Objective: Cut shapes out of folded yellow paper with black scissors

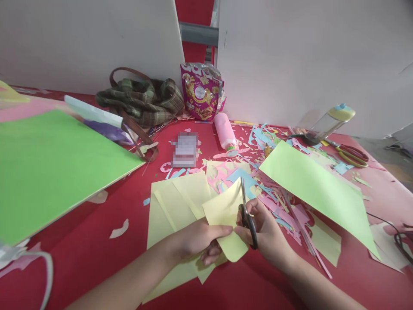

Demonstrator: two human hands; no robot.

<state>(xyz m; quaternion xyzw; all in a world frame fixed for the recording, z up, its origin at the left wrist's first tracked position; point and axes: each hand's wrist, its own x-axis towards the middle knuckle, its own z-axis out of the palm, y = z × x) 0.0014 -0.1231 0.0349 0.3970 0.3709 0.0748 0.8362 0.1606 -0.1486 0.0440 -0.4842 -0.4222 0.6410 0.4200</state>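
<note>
My left hand (196, 241) pinches a folded pale yellow sheet of paper (226, 211) near its lower edge. My right hand (266, 230) grips black-handled scissors (247, 217), blades pointing up along the right edge of that sheet. More pale yellow sheets (176, 206) lie flat on the red table (106, 254) under and behind my hands.
A big green card (48, 163) lies at left, a light green sheet (316, 185) at right. Pink and blue paper scraps (284, 206) litter the middle. Behind stand a plaid bag (142, 101), a snack pouch (201, 92), a pink glue bottle (226, 133), a clear bottle (325, 122) and red-handled scissors (351, 155).
</note>
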